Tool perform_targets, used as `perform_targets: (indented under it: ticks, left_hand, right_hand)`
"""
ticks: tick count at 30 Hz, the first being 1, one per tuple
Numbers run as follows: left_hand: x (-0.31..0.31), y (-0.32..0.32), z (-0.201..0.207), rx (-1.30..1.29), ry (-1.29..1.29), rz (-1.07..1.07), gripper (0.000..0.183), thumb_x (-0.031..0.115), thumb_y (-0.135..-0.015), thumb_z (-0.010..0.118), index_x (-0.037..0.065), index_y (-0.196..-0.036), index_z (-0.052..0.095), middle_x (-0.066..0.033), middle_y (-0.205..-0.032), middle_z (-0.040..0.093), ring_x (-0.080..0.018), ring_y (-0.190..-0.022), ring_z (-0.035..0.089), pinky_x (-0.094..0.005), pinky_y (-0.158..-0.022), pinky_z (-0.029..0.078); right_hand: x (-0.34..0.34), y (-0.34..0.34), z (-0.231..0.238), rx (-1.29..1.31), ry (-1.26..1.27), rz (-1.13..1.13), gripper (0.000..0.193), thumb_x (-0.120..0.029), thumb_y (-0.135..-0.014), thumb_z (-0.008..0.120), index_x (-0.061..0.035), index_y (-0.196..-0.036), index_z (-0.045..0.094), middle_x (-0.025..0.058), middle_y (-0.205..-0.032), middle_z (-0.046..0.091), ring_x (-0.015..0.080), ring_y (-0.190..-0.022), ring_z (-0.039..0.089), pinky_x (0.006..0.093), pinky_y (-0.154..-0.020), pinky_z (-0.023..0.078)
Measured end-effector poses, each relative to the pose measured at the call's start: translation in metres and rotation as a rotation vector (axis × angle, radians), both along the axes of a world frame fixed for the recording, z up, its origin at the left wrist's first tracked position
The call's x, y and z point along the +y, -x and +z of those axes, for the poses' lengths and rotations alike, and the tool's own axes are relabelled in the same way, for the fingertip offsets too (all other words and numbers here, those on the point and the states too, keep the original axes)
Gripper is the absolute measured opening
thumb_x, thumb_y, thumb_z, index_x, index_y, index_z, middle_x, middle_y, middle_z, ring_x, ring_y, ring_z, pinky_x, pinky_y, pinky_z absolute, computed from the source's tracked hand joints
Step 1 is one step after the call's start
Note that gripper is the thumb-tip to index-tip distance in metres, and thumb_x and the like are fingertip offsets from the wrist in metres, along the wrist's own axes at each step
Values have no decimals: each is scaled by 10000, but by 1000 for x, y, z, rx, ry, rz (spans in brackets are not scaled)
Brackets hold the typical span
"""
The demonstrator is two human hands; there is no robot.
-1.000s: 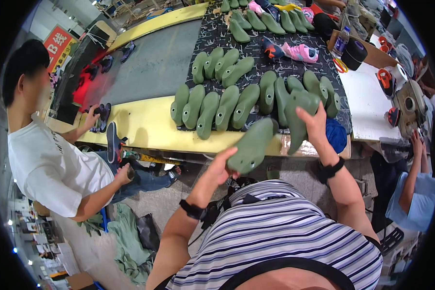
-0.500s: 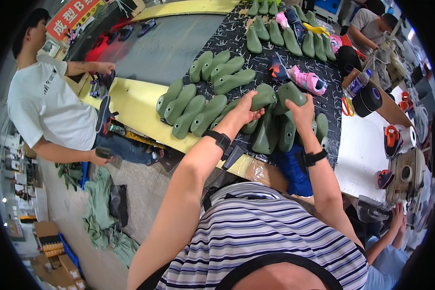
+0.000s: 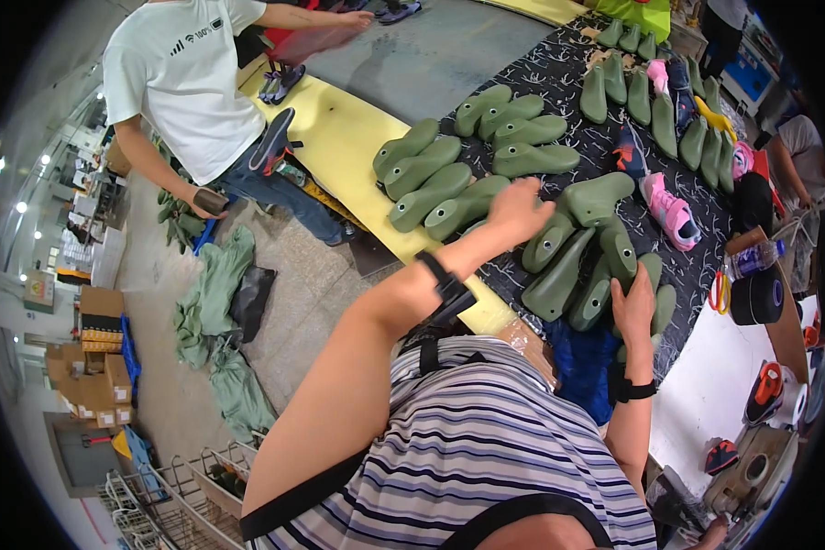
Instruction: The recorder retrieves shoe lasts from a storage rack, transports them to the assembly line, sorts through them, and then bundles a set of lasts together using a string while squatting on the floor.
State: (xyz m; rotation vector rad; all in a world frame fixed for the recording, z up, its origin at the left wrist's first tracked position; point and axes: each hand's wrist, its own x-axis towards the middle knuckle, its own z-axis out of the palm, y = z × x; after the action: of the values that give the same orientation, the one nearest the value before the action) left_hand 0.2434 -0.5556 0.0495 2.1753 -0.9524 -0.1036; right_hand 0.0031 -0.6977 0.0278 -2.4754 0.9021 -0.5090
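Observation:
Many green shoe lasts lie in rows and a loose cluster on the dark patterned cloth (image 3: 568, 78). My left hand (image 3: 520, 213) is over the lasts, fingers apart and nothing in it, beside a last with a hole in its end (image 3: 467, 206). To its right, one shoe last (image 3: 596, 197) rests across the others. My right hand (image 3: 634, 307) is at the cluster's right side, thumb and fingers around the lower end of a tilted shoe last (image 3: 620, 249). More lasts, such as a long one (image 3: 559, 275), lie between my hands.
Pink shoes (image 3: 671, 213) and a dark blue-orange shoe (image 3: 630, 151) lie beyond the cluster. On the right are a bottle (image 3: 763, 259), a black thread cone (image 3: 756, 298) and a white work surface (image 3: 706, 367). A co-worker (image 3: 188, 82) stands left, by the yellow table edge (image 3: 339, 124).
My view has swung left. My left hand has let go of its shoe last. My right hand has come down nearer to me, onto the right side of the cluster.

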Motion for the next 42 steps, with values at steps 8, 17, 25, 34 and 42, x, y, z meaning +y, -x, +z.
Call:
perform_targets:
  ticks: [8, 17, 25, 34, 42]
  left_hand:
    - [145, -115, -30, -449, -118, 364, 419, 227, -705, 716, 19, -1043, 584, -180, -1141, 455, -347, -1138, 403, -481, -905, 329]
    - [166, -191, -53, -220, -299, 420, 508, 385, -634, 785, 10, -962, 681, -191, -1319, 353, -401, -1184, 357, -509, -932, 367]
    - [206, -273, -78, -324, -303, 495, 591, 470, -635, 761, -43, -915, 674, -238, -1139, 494, -406, -1023, 472, -488, -914, 381]
    - [226, -362, -71, -301, -506, 678, 595, 440, -709, 732, 2, -1082, 583, -237, -1183, 443, -405, -1093, 438, -517, -918, 348]
    - [201, -174, -68, 50, 233, 334, 449, 249, -781, 660, -17, -1087, 468, -231, -1067, 487, -404, -978, 493, -471, -887, 397]
  right_hand:
    - [17, -14, 1, 49, 199, -135, 478, -111, -803, 637, 35, -1219, 454, 243, -1110, 567, 392, -1050, 535, 437, -899, 413]
    - [19, -19, -11, 103, 220, -240, 461, -166, -821, 649, 19, -1203, 470, 246, -1102, 568, 417, -1020, 534, 451, -862, 426]
    - [14, -17, -21, 137, 245, -275, 480, -184, -826, 650, 21, -1212, 451, 263, -1077, 573, 424, -1011, 534, 444, -855, 426]
    - [8, -15, -28, 195, 228, -297, 530, -240, -828, 658, 10, -1241, 439, 255, -1061, 584, 418, -984, 550, 449, -832, 433]
    - [5, -27, -28, 218, 307, -329, 515, -246, -854, 640, 20, -1259, 465, 243, -1143, 569, 396, -1060, 534, 423, -898, 419]
